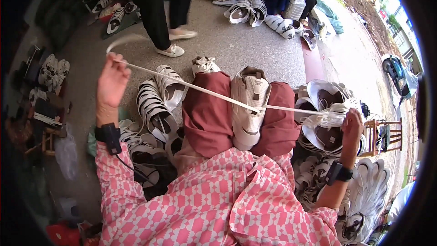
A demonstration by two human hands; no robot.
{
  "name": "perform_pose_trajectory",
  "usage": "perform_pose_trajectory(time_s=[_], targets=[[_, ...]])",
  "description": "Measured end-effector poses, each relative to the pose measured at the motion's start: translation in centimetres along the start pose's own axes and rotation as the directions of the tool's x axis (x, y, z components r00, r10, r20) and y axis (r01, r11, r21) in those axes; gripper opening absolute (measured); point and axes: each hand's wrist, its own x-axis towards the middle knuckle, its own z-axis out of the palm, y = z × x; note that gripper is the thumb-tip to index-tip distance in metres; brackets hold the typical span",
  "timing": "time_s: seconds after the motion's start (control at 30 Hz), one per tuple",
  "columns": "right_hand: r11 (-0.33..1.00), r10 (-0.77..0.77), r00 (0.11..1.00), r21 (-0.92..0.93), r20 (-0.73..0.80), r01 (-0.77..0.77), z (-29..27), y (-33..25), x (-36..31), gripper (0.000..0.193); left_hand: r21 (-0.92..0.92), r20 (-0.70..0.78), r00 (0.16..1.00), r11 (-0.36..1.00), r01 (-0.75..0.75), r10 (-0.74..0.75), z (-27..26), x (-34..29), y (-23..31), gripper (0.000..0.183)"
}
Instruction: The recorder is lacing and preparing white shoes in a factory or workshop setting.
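Note:
A white and beige sneaker (248, 123) stands between my knees, with its toe toward me. One white shoelace (191, 85) runs through the toe end of its lacing and is stretched out to both sides. High on the left, my left hand (112, 75) pinches one end of the lace, and a loose tail curls above the fingers, blurred. My right hand (353, 125) is closed on the other end, out to the right beside a bundle of white laces (334, 114) lying on stacked shoe uppers.
Stacks of striped white shoes (154, 100) stand left of my legs, and more shoe uppers (327, 95) are piled at my right. A person in black trousers (159, 13) walks past ahead. Another seated person (298, 0) handles shoes at the back. A wooden stool (384, 136) stands far right.

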Motion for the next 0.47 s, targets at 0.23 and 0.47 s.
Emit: perform_pose_trajectory(time_s=[0.23, 0.47], targets=[[0.675, -0.058, 0.998, -0.737, 0.013, 0.049, 1.5, 3.1, -2.0, 0.015, -0.129, -0.567, 0.811, 0.957, -0.259, 0.143, -8.6, -0.1, 6.1, 0.020], [0.896, 0.036, 0.790, -0.370, 0.612, 0.246, 16.7, 4.8, -4.7, 0.015, 0.082, -0.012, 0.998, 0.995, 0.060, -0.059, -8.5, 0.0, 4.2, 0.021]])
